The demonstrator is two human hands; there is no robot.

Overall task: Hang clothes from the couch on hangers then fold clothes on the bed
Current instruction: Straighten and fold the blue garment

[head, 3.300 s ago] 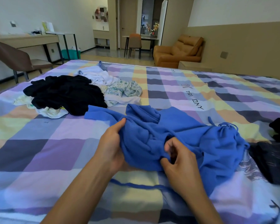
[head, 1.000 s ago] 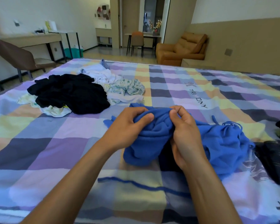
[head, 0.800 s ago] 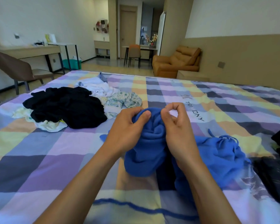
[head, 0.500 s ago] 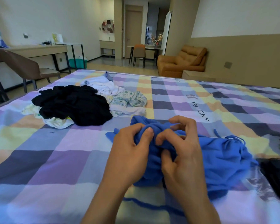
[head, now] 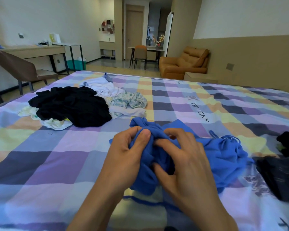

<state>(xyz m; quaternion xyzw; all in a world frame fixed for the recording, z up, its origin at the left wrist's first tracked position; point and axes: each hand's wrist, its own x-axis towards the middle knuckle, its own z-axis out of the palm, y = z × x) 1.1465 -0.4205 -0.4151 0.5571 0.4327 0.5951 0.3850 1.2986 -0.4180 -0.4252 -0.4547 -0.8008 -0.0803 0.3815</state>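
On the bed point(head: 40, 164), far left, lies a black pile point(head: 70, 105) with pale clothes point(head: 127, 100) just beside it, both untouched. The left hand point(head: 123, 157) has its grip clamped on the near-left end of the blue garment point(head: 223, 155), thumb on top of a gathered wad. The right hand point(head: 185, 164) touches that same wad, its fingers curled into the cloth. From both grips the garment's bulk runs rightward across the bed, its long axis roughly left to right and ending at a drawstring point(head: 230, 139). The right hand is nearer that bulk, so spreading it flat probably falls to that hand. Dark clothes point(head: 280, 172) lie at the far right. Three seconds ago a blue limb reached left toward the black pile; it is now gathered in, and the wad, lifted a moment ago, sits lower.
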